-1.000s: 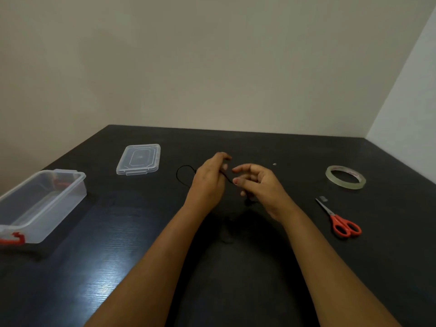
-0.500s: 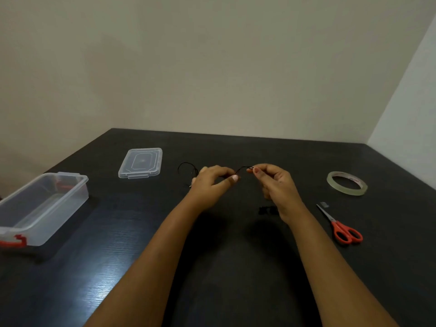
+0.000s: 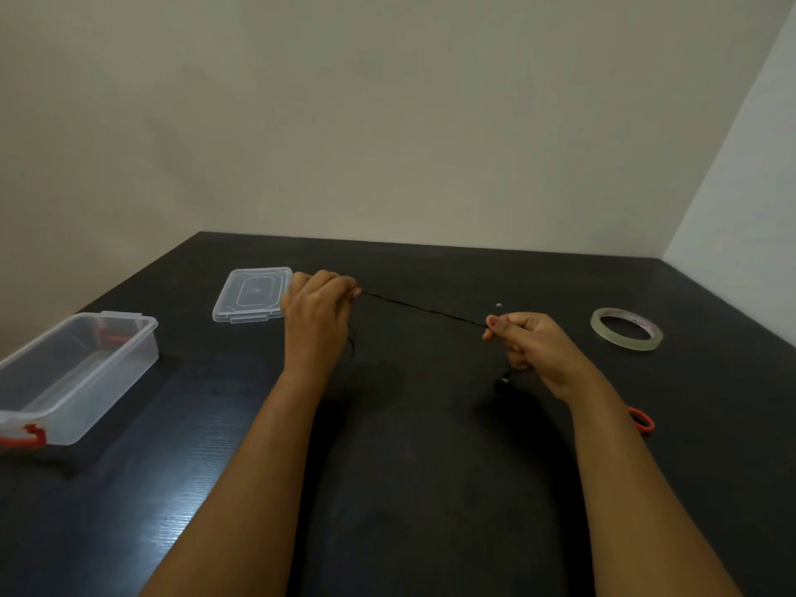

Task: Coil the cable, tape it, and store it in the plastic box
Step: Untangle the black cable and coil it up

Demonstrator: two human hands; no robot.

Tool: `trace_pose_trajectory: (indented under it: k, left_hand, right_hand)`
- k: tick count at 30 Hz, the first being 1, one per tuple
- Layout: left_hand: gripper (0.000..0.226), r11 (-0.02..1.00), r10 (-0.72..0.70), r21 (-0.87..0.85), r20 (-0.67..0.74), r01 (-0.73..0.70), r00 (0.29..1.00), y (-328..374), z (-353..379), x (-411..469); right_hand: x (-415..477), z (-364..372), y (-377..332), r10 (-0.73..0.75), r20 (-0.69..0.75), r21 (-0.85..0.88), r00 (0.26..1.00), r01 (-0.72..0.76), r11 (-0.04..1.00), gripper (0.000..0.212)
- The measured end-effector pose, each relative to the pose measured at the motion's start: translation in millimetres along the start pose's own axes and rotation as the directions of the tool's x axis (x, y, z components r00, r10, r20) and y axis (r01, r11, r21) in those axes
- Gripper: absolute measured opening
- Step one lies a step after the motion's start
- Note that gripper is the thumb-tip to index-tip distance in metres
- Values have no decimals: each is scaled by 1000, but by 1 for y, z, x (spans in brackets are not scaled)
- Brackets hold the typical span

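A thin black cable (image 3: 424, 310) runs taut above the dark table between my two hands. My left hand (image 3: 318, 314) pinches its left part, with more cable hanging below the fingers. My right hand (image 3: 527, 344) pinches the right part, and a short end with a small plug dangles under it. The clear plastic box (image 3: 82, 372) with red latches stands open at the left. A roll of clear tape (image 3: 626, 334) lies flat at the right.
The box's clear lid (image 3: 252, 295) lies flat just left of my left hand. Red scissor handles (image 3: 642, 420) peek out behind my right forearm. Walls close off the table (image 3: 409, 424) at the back and right.
My hands have moved apart, the left toward the lid and the right toward the tape, drawing the cable out straight between them. The scissors are now mostly hidden by my right arm.
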State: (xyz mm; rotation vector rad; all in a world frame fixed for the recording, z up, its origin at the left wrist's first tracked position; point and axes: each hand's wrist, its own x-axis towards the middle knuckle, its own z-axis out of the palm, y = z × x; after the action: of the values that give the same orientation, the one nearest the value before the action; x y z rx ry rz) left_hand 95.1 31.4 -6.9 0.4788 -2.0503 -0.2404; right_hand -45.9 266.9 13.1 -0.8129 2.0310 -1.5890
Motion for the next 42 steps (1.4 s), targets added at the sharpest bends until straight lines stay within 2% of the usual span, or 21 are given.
trace_pose_trajectory:
  k: [5, 11, 13, 15, 17, 19, 22, 25, 27, 28, 30, 32, 34, 36, 38, 39, 40, 42]
  left_hand:
    - [12, 997, -68, -22, -17, 68, 998, -6, 5, -3]
    - [20, 976, -199, -93, -24, 196, 980, -4, 2, -2]
    - [22, 965, -234, -126, -21, 230, 972, -1, 1, -2]
    - [22, 950, -257, -180, 10, 255, 966, 4, 1, -2]
    - [20, 934, -250, -252, 54, 255, 967, 12, 4, -2]
    - [15, 923, -208, -306, 111, 233, 972, 23, 8, -2]
    - [12, 932, -64, -331, 251, 148, 966, 48, 15, -6]
    - [16, 905, 83, -415, 400, 99, 913, 70, 19, -13]
    - [18, 858, 117, -488, 489, 160, 864, 75, 18, -15]
    - [21, 848, 123, -500, 507, 175, 853, 76, 18, -14]
    - [27, 839, 119, -515, 492, 177, 863, 74, 17, -13]
    - [28, 829, 104, -528, 473, 186, 875, 73, 14, -11]
    - [25, 831, 90, -511, 510, 217, 856, 70, 12, -11]
    - [16, 845, 76, -475, 563, 247, 823, 62, 12, -11]
    - [11, 868, 56, -427, 589, 252, 806, 54, 11, -9]
    - [11, 891, 57, -394, 592, 227, 804, 51, 11, -9]
    - [12, 914, 66, -359, 587, 187, 807, 50, 11, -8]
    - [14, 944, 88, -312, 558, 110, 825, 50, 11, -8]
  right_hand:
    - [-2, -10, 7, 10, -34, 402, 999, 5, 916, 25]
    - [2, -13, 12, 129, -124, 568, 984, -36, 822, 19]
    - [3, -12, 12, 181, -172, 576, 968, -50, 816, 20]
    - [6, -9, 12, 221, -252, 497, 942, -70, 865, 21]
    - [10, -3, 11, 211, -351, 403, 912, -57, 914, 20]
    - [13, 6, 10, 154, -401, 384, 903, 13, 923, 19]
    - [11, 29, 1, 4, -281, 374, 960, 105, 921, 23]
    - [2, 53, -11, -62, 16, 237, 998, 56, 970, 43]
    - [-2, 61, -12, -45, 145, 94, 988, 31, 995, 35]
    - [-3, 62, -12, -45, 140, 55, 989, 38, 998, 25]
    - [-2, 63, -13, -52, 19, 41, 998, 51, 998, 16]
    - [0, 59, -13, -33, -140, 77, 990, 44, 996, 23]
    - [4, 49, -12, 42, -270, 290, 962, 39, 956, 25]
    - [7, 32, -10, 175, -363, 551, 915, 60, 832, 23]
    - [11, 18, -5, 299, -420, 680, 857, 79, 729, 22]
    - [13, 15, -2, 343, -441, 693, 830, 71, 718, 22]
    - [16, 15, 3, 362, -465, 656, 808, 40, 754, 22]
    - [19, 23, 9, 293, -517, 388, 804, -84, 918, 22]
